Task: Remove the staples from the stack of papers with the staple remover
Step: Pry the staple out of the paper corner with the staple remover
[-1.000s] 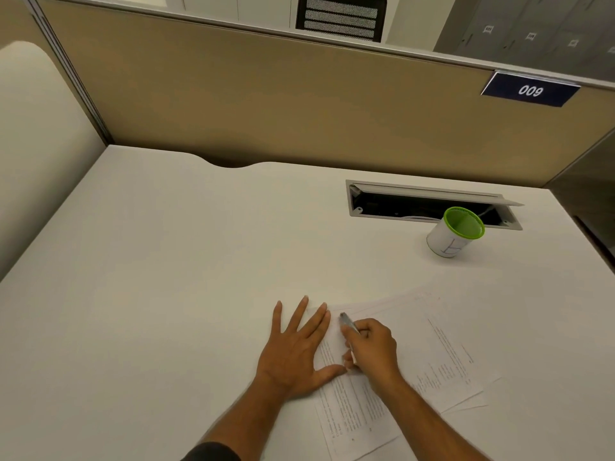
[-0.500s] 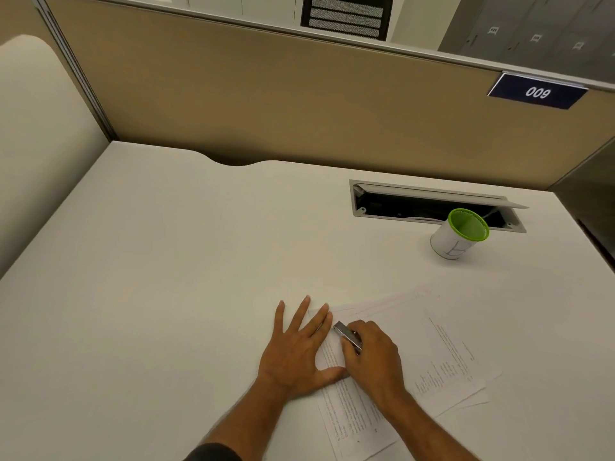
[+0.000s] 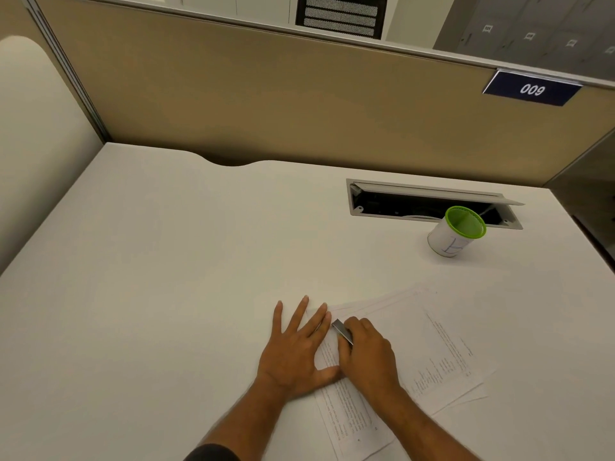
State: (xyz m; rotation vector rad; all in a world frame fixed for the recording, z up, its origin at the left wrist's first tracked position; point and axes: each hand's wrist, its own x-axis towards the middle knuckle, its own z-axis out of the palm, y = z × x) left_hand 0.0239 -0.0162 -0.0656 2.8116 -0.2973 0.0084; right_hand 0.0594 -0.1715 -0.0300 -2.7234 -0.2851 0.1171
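Fingers of the right hand (image 3: 367, 356) curl tight around a metal staple remover (image 3: 342, 331), its tip pressed to the near-left corner of the stack of papers (image 3: 416, 354) on the white desk (image 3: 166, 277) — the left hand (image 3: 293, 351) lies flat and spread, gripping nothing, pinning that same corner. Well apart, a green-rimmed white cup (image 3: 456, 231) bears a blue mark — contents not visible — before an open cable tray (image 3: 429, 204). A dark plate (image 3: 531, 89) reads "009".

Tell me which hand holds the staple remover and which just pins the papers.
The right hand grips the metal staple remover at the papers' top-left corner. The left hand lies flat, fingers spread, pressing their left edge and holding nothing.
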